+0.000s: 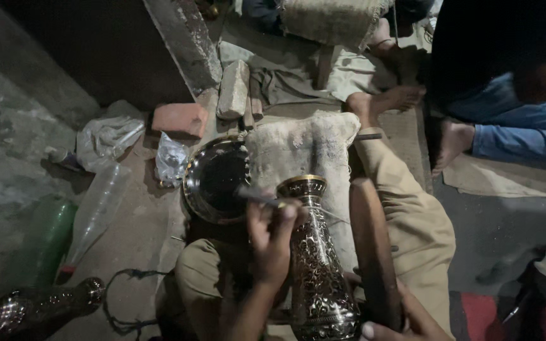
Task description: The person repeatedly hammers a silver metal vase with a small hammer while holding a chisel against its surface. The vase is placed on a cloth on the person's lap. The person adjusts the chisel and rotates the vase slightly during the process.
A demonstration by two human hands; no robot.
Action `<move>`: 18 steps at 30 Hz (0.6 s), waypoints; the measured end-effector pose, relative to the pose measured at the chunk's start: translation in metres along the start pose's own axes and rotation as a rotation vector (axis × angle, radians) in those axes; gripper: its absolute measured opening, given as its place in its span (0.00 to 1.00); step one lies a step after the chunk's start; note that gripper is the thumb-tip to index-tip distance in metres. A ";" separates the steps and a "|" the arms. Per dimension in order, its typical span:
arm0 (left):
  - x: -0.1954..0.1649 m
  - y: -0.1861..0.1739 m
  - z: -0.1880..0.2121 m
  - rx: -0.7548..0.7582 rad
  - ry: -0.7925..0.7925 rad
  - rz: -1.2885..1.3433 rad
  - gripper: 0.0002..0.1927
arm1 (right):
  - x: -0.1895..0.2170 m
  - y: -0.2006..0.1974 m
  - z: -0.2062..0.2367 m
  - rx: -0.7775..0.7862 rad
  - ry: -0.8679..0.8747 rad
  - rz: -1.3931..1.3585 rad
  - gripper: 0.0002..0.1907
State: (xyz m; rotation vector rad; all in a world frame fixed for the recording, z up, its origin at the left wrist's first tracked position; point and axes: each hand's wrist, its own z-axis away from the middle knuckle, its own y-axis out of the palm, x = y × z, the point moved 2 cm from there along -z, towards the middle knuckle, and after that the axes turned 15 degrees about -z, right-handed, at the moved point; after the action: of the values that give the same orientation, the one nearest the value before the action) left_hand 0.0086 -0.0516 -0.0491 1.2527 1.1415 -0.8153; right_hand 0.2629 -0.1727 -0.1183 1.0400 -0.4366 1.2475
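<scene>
Head view, dim light. Vase [316,265], engraved metal with dark ground and bright scrollwork, lies tilted across the lap, mouth pointing away, neck resting against a grey cushion [298,148].

Left hand [272,237] is closed around a thin graver [257,197] and lies against the vase shoulder just below the neck; the tool shaft sticks out to the left, and its tip is hidden behind the fingers. Right hand [402,316] is clamped on the lower end of a long dark mallet [371,246], which lies alongside the vase on its right, not touching the graver.

Step in hand, as judged: engraving the shoulder band, tool seated, striker lifted off.

Next move calls for: steady tool angle, vase pinned against the cushion so it cannot roll, light blows only; a slip would scar finished pattern.

Around: dark round tray [216,180] just left of the cushion, brick [181,119], clear bottle [96,211], green bottle [52,243], second engraved vessel [33,309] on the floor at lower left. Another person's bare feet [406,98] beyond the cushion.
</scene>
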 end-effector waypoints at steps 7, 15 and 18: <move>-0.028 0.007 -0.094 0.536 0.230 -0.821 0.28 | 0.042 -0.023 -0.023 -0.313 -0.021 0.216 0.53; -0.046 0.025 -0.121 0.903 0.234 -1.118 0.27 | 0.117 -0.020 -0.049 -0.388 -0.440 1.096 0.44; -0.046 0.028 -0.122 0.894 0.344 -1.163 0.26 | 0.141 -0.018 -0.045 -0.385 -0.776 0.556 0.41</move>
State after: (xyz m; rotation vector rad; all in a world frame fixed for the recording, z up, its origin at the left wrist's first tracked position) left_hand -0.0023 0.0668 0.0104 1.3880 1.9195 -2.2124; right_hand 0.3123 -0.0563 -0.0394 1.0703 -1.5849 1.1195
